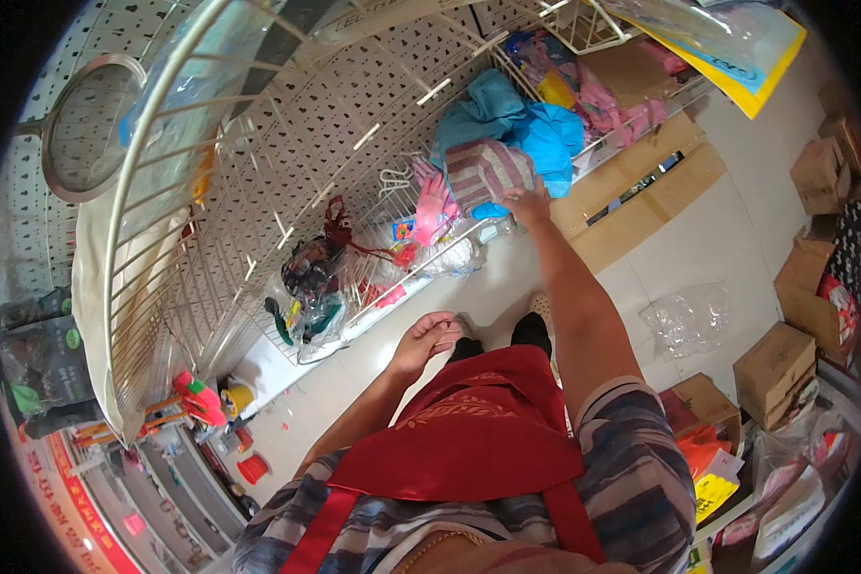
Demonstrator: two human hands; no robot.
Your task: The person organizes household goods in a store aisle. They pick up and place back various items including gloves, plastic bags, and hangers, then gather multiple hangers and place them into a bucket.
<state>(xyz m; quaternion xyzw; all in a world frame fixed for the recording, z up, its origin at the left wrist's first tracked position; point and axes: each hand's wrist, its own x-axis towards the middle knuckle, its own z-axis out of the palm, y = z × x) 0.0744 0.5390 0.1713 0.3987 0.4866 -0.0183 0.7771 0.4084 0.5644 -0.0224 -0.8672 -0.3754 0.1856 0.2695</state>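
My right hand [527,206] reaches out to the wire shelf and touches the near edge of a striped cloth item [489,171], maroon and grey; whether the fingers grip it is hard to tell. Blue fabric [545,136] and teal fabric [484,107] lie behind and beside the striped item. Pink gloves [432,209] lie to its left. My left hand [430,339] is held in front of the red apron [466,445], fingers curled with the thumb near them; nothing clear shows in it.
White wire racks [147,143] stand along a perforated panel at the left. A flattened cardboard box [638,194] and a clear plastic bag [689,319] lie on the tiled floor. Cardboard boxes [773,373] stand at the right. Bagged goods [316,287] fill the lower shelf.
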